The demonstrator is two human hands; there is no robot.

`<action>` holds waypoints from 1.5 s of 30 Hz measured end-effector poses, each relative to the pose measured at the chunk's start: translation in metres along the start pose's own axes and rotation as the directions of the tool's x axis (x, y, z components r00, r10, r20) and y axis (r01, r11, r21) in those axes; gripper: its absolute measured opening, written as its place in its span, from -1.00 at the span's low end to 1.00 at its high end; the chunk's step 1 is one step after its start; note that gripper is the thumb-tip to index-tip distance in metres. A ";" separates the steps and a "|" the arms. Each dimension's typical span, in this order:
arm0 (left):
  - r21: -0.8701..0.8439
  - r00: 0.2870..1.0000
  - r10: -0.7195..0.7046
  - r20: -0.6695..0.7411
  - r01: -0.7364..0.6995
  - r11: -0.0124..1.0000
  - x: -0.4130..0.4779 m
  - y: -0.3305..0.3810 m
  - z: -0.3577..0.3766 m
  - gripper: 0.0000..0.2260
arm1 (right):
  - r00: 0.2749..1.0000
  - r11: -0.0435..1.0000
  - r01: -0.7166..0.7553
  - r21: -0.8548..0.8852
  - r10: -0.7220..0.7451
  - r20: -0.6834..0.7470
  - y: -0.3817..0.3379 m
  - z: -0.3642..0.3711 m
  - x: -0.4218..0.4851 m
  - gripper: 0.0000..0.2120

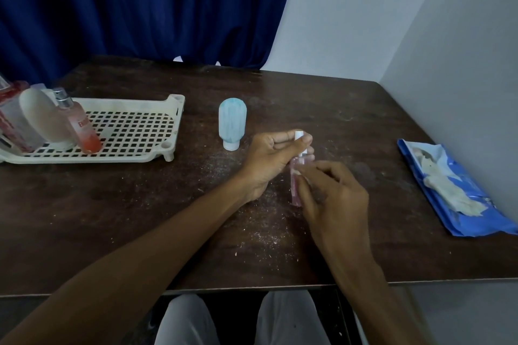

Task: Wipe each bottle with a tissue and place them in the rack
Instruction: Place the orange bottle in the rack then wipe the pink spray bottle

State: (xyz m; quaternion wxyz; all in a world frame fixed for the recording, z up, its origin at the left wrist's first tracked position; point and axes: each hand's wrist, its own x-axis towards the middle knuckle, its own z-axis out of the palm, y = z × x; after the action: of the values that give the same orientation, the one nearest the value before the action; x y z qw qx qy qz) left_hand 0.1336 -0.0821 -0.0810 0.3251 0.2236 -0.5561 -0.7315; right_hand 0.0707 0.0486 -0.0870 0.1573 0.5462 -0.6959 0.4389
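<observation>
Three bottles stand at the left end of the cream rack point(131, 105), in the left of the frame: a clear bottle with red markings point(12, 120) cut off by the edge, a white oval bottle point(42, 117) beside it, and a pink spray bottle point(81, 126) with a silver nozzle, leaning against the white one. The rest of the rack's perforated floor is bare. Behind it, filling the upper left, hangs a dark blue curtain point(140, 8).

Right of the rack, near the middle of the dusty brown table point(112, 204), a pale blue bottle point(232, 120) stands upside down on its white cap, apart from everything else.

Just right of centre the two hands meet on a small pink bottle point(295, 179), lifted off the table and roughly upright. The left hand point(269, 159) pinches its white cap between thumb and fingers. The right hand point(333, 196) curls its fingers round the pink body below — a scrap of white shows at the fingertips, too small to tell what it is.

At the right edge, against the pale wall, lies a torn blue packet point(476, 221) with a crumpled white tissue point(448, 193) spilling over it.
</observation>
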 end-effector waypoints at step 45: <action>0.061 1.000 0.012 0.011 -0.012 0.998 0.000 0.003 -0.007 -0.75 | 0.997 0.991 0.068 -0.116 -0.063 0.043 0.001 0.002 -0.003 -0.83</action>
State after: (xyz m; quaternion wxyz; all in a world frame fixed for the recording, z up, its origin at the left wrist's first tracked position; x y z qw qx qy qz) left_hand 0.1391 -0.0875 -0.0800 0.3194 0.2262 -0.5813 -0.7134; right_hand 0.0715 0.0493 -0.0908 0.1898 0.5672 -0.7051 0.3810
